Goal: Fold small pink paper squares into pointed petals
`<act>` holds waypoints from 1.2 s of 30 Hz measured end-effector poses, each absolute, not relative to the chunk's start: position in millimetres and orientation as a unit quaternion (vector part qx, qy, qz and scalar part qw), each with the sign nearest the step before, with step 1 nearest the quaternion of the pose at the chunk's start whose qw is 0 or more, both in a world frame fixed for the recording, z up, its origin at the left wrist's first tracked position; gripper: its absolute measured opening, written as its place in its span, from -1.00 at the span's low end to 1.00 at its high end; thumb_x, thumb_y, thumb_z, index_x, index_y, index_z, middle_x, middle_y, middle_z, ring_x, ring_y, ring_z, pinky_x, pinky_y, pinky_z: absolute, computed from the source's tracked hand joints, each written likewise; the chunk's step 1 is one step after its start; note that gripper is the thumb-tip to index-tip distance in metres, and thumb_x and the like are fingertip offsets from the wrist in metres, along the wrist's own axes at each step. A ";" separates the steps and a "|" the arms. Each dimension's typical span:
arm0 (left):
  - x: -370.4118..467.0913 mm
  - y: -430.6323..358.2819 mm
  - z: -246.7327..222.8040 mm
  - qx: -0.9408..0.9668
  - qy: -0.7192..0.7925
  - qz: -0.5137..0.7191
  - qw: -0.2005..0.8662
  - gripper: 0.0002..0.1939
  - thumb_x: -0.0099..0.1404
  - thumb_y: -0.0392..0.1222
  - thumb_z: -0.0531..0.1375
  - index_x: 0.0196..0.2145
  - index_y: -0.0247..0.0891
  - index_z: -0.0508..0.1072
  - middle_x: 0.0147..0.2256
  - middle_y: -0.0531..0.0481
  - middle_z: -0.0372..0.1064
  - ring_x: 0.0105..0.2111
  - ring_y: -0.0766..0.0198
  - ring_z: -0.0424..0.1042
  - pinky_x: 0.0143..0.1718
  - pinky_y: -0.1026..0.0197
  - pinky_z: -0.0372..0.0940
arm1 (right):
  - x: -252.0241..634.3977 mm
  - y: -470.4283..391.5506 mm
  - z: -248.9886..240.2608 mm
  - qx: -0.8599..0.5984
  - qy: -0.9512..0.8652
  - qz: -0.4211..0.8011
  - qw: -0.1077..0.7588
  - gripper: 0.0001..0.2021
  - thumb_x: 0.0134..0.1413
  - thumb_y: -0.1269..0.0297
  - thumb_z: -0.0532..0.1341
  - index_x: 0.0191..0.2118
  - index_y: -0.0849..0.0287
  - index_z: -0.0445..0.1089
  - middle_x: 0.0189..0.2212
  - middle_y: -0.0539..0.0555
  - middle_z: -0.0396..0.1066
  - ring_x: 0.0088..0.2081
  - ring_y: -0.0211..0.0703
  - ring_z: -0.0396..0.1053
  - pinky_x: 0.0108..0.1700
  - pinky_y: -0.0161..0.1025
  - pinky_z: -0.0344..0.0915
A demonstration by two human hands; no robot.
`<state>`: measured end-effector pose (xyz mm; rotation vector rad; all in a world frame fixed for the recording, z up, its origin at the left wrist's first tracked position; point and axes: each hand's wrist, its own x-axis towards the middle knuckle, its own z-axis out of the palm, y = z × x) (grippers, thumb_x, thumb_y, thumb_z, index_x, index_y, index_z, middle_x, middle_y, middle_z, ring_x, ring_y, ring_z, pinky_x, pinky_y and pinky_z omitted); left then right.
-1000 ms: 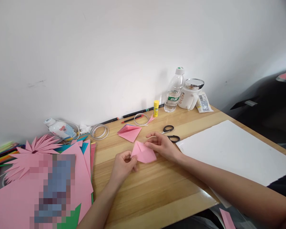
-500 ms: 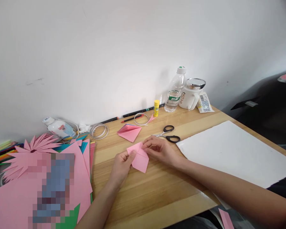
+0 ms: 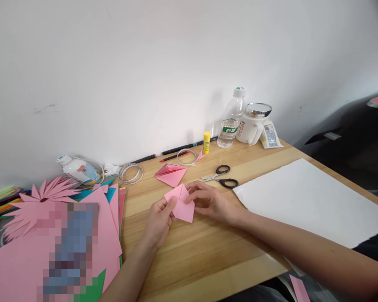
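A small piece of folded pink paper (image 3: 184,211) with crease lines is held just above the wooden table. My left hand (image 3: 160,216) pinches its left side, thumb on top and fingers beneath. At its right edge, my right hand (image 3: 209,202) grips the paper between thumb and fingers; some fingertips are hidden behind it. Just beyond the hands lies a stack of folded pink paper pieces (image 3: 171,174). Scissors with black handles (image 3: 222,178) rest past my right hand.
A large white sheet (image 3: 308,201) covers the right side of the table. Pink and green papers (image 3: 108,226) and a pink paper fan flower (image 3: 47,197) lie left. Along the wall stand a glue stick (image 3: 206,143), a water bottle (image 3: 231,121) and a white mug (image 3: 250,128).
The pink paper has shifted slightly up and left and is tilted differently. My right hand's fingers have moved lower along its right edge, with the thumb now on its face.
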<state>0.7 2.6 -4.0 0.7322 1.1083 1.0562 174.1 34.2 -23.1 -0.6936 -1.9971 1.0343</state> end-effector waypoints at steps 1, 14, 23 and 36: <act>0.4 2.6 -3.9 0.322 0.492 0.466 0.661 -0.68 0.00 -0.08 0.30 -0.35 -0.40 0.49 -0.41 -0.10 0.48 -0.47 0.30 0.42 -0.52 0.34 0.24 | 174.2 34.1 -22.1 -0.273 -0.782 0.408 0.384 -0.83 -0.01 0.43 0.18 -0.27 0.06 0.40 -0.13 0.08 0.24 -0.10 -0.18 0.27 -0.15 -0.26 0.30; 0.4 1.8 -0.7 0.307 0.469 0.465 0.685 -0.69 0.02 -0.10 0.30 -0.36 -0.42 0.48 -0.36 -0.15 0.48 -0.36 0.21 0.45 -0.41 0.29 0.31 | 172.9 34.0 -22.7 -0.258 -0.698 0.569 0.350 -0.82 -0.12 0.33 0.28 -0.30 0.13 0.35 -0.14 0.06 0.18 -0.20 -0.26 0.29 -0.22 -0.34 0.35; 1.4 0.0 -0.4 0.333 0.451 0.457 0.690 -0.64 -0.04 -0.15 0.34 -0.30 -0.42 0.48 -0.31 -0.17 0.49 -0.25 0.13 0.44 -0.29 0.22 0.33 | 174.8 37.6 -21.4 -0.264 -0.648 0.641 0.315 -0.72 -0.33 0.23 0.38 -0.38 0.16 0.40 -0.16 0.04 0.20 -0.27 -0.28 0.32 -0.29 -0.35 0.35; 2.4 -1.1 -9.3 0.402 0.427 0.438 0.681 -0.54 -0.01 -0.11 0.31 -0.14 -0.31 0.39 -0.15 -0.15 0.44 -0.18 0.12 0.42 -0.22 0.16 0.34 | 171.4 37.8 -25.2 -0.348 -0.573 0.646 0.365 -0.68 -0.40 0.08 0.38 -0.53 0.18 0.35 -0.43 -0.01 0.37 -0.43 -0.27 0.33 -0.36 -0.33 0.27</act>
